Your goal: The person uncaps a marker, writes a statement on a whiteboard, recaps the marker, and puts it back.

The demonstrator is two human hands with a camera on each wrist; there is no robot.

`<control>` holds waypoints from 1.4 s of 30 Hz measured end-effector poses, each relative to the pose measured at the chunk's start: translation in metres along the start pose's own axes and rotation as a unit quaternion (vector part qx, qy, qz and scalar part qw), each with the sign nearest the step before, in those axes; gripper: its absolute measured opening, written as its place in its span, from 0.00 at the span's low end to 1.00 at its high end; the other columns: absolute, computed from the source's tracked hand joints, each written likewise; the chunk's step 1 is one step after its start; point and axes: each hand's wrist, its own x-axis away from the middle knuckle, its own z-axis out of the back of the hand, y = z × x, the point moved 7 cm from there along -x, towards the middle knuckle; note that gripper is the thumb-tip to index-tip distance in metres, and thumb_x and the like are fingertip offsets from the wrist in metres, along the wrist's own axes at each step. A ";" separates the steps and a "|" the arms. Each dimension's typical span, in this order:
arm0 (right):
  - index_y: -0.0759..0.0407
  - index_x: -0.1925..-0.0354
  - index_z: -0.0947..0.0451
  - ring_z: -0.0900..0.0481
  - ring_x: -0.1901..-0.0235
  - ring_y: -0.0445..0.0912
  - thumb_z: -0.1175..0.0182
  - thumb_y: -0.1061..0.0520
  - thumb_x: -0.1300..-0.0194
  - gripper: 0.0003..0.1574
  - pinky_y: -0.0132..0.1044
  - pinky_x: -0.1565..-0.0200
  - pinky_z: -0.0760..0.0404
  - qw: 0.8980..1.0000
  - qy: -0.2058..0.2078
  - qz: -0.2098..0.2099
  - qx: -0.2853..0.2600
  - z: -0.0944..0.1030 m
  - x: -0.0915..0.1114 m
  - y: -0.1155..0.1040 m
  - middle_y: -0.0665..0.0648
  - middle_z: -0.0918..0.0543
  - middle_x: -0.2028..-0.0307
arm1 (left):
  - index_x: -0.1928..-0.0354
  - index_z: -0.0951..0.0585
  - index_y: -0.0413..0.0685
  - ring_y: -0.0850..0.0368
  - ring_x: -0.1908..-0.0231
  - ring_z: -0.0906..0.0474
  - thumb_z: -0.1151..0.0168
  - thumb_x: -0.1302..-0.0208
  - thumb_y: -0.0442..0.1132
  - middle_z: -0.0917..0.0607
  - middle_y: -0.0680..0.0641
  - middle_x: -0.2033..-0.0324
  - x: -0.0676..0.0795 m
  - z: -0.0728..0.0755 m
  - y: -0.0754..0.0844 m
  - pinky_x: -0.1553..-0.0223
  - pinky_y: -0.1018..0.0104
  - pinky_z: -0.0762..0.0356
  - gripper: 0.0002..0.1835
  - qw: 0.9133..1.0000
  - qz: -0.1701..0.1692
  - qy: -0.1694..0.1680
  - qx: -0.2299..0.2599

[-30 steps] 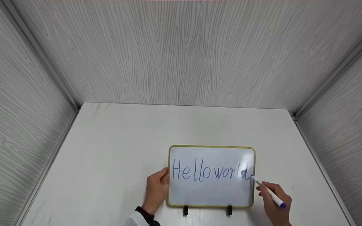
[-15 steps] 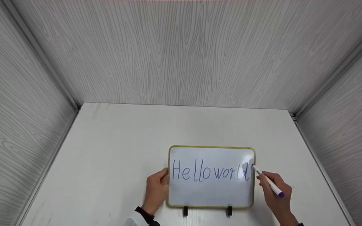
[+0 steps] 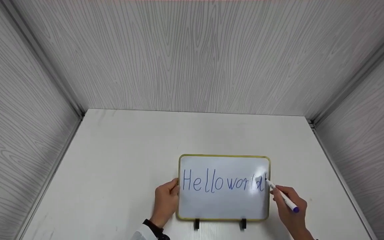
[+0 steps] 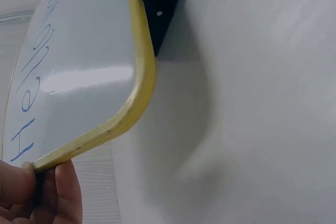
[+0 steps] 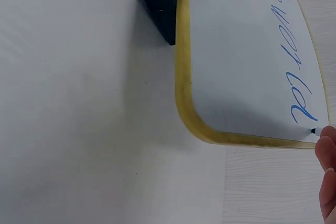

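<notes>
A small whiteboard point(image 3: 223, 206) with a yellow frame leans upright, bearing the handwritten blue words "Hello world". My left hand point(image 3: 166, 201) grips its left edge, the thumb on the front and the fingers behind, as the left wrist view shows. My right hand point(image 3: 292, 208) holds a white marker point(image 3: 287, 200) with a purple end like a pen. The marker's dark tip is right at the board's surface, just past the "d" near the right edge. In the right wrist view, only the marker's tip point(image 5: 315, 130) and some fingertips point(image 5: 326, 153) show.
Two black stand feet point(image 3: 196, 224) support the board's lower edge on the white table point(image 3: 128, 150). Grey wood-grain panels point(image 3: 192, 56) wall in the table at the back and on both sides. Glare lies over part of the board near the "l".
The right hand with the marker went up along the board's right edge, then slightly down and left. A short stroke now shows after the "d". The left hand has stayed put.
</notes>
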 end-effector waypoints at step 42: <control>0.70 0.66 0.14 0.17 0.77 0.37 0.35 0.80 0.41 0.10 0.23 0.76 0.23 0.993 0.014 -0.102 0.054 0.008 0.031 0.002 0.63 0.12 0.73 | 0.44 0.18 0.23 0.40 0.48 0.15 0.40 0.34 0.18 0.12 0.31 0.52 0.000 0.000 0.002 0.49 0.50 0.16 0.17 1.000 -0.006 0.020 0.000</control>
